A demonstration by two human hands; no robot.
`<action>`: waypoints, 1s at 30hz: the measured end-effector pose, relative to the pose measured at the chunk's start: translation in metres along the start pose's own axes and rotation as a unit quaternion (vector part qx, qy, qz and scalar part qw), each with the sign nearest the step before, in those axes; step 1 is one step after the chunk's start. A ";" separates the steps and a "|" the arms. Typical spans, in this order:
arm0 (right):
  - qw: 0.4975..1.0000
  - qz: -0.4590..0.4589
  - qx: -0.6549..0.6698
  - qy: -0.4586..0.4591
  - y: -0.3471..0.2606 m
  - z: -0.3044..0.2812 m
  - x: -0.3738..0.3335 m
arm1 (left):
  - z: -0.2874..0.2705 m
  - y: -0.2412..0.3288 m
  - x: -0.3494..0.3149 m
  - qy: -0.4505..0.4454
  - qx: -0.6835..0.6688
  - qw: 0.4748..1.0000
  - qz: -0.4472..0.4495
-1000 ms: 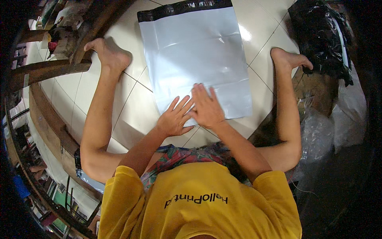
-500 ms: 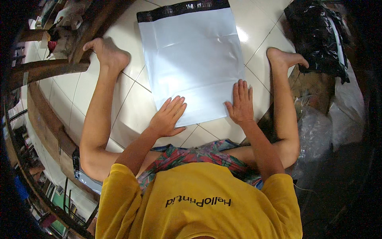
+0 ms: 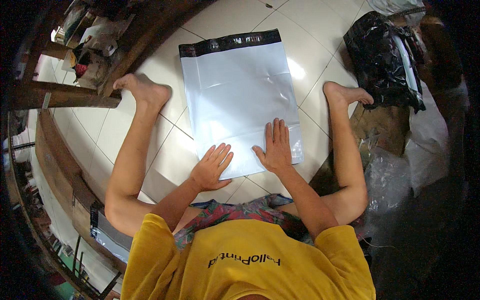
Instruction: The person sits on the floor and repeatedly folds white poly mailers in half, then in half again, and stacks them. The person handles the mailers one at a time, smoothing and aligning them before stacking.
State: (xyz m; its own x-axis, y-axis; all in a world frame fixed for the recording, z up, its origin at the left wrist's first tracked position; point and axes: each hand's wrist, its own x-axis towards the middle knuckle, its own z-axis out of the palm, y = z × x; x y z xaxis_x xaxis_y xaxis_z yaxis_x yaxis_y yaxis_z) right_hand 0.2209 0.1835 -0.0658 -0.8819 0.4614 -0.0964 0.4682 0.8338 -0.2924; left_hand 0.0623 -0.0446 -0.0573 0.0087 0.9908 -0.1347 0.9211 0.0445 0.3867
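Observation:
A large white plastic mailing bag [image 3: 240, 90] with a black strip along its far edge lies flat on the tiled floor, between my spread legs. My left hand [image 3: 211, 169] rests with outstretched fingers on its near left corner. My right hand [image 3: 275, 150] lies flat on its near right part, fingers pointing away from me and thumb spread to the left. Neither hand grips anything. Shallow creases run across the bag's surface.
A black plastic-wrapped package [image 3: 382, 57] sits at the far right by my right foot. Below it are brown cardboard [image 3: 377, 125] and clear plastic wrapping [image 3: 387, 177]. Wooden furniture [image 3: 67, 95] lines the left side, and cream tiles [image 3: 310, 30] cover the floor.
My right hand has shifted left from the bag's right edge onto its surface. My left hand stays at the near left corner. The whole view has tilted, so the bag appears lower.

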 end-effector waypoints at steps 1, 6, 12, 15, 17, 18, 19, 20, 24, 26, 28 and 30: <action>1.000 0.001 0.004 -0.002 0.000 0.001 0.003 | 0.002 -0.002 0.001 0.015 -0.024 1.000 0.000; 1.000 -0.004 0.023 -0.008 0.002 -0.003 0.002 | -0.035 0.004 0.036 0.014 -0.091 0.996 -0.016; 0.996 0.038 0.075 -0.023 0.009 0.012 -0.001 | -0.016 0.019 0.213 0.037 -0.077 0.969 0.232; 0.986 0.041 0.131 -0.099 0.007 -0.004 0.005 | 0.000 0.006 0.262 0.010 -0.052 0.953 0.300; 0.990 0.032 0.101 -0.095 0.004 -0.014 0.007 | 0.010 -0.010 0.275 0.010 -0.070 0.947 0.312; 0.993 0.028 0.080 -0.079 0.003 -0.014 0.008 | 0.006 -0.017 0.283 0.016 -0.058 0.949 0.309; 0.996 0.025 0.059 -0.065 0.002 -0.014 0.008 | 0.002 -0.025 0.292 0.022 -0.046 0.951 0.306; 0.997 0.023 0.054 -0.056 0.002 -0.014 0.008 | -0.007 -0.033 0.300 0.029 -0.034 0.953 0.301; 0.996 0.033 0.037 -0.080 0.001 -0.014 0.010 | -0.036 -0.071 0.342 0.024 0.022 0.967 0.251; 0.995 0.034 0.036 -0.087 0.002 -0.011 0.009 | -0.039 -0.090 0.360 0.058 0.014 0.971 0.230; 0.995 0.032 0.025 -0.086 0.003 -0.007 0.009 | -0.047 -0.106 0.376 0.080 0.039 0.972 0.219; 0.996 0.027 0.015 -0.088 0.004 -0.004 0.007 | -0.056 -0.119 0.388 0.089 0.097 0.969 0.209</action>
State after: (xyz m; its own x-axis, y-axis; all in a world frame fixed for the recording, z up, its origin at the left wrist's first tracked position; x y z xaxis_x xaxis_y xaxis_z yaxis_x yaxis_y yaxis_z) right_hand 0.2166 0.1915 -0.0638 -0.8526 0.4424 -0.2780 0.5156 0.7985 -0.3107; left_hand -0.0654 0.3418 -0.1049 0.3450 0.9242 0.1636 0.9075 -0.3730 0.1932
